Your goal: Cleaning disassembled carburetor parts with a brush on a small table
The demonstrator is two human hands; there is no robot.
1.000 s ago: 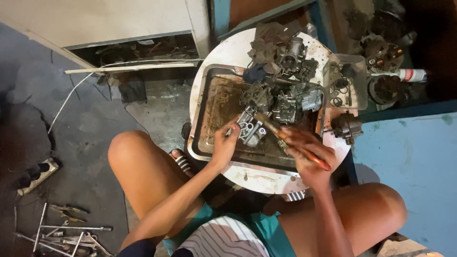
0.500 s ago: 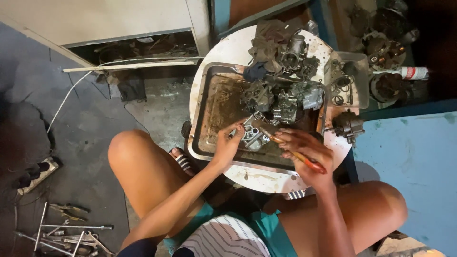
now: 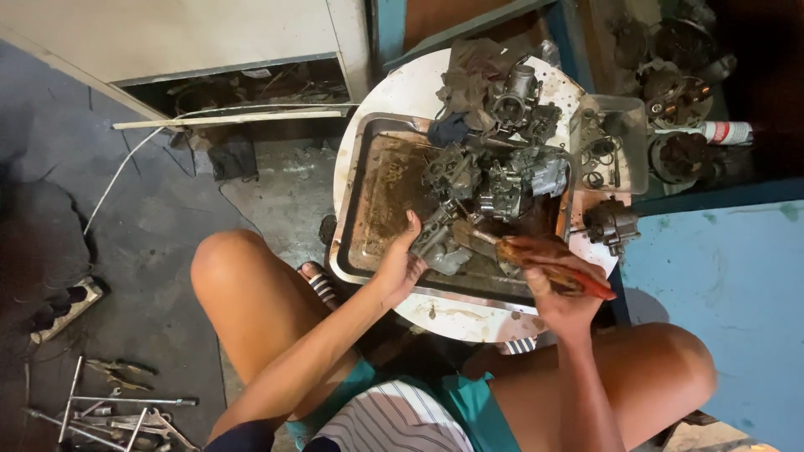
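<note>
Left hand (image 3: 400, 266) gripping a grey metal engine part (image 3: 441, 243) at frame centre, inside the greasy metal tray (image 3: 368, 201). Right hand (image 3: 554, 280) closed round a red-handled brush (image 3: 536, 261), bristles against that part. More carburettor pieces (image 3: 494, 180) just above, upper centre.

We see that our arms are bare to the shoulder, our left hand (image 3: 400, 266) and right hand (image 3: 553, 289) ungloved, and that we wear a white top with thin dark stripes, teal shorts and black-and-white striped sandals (image 3: 322, 287).
</note>
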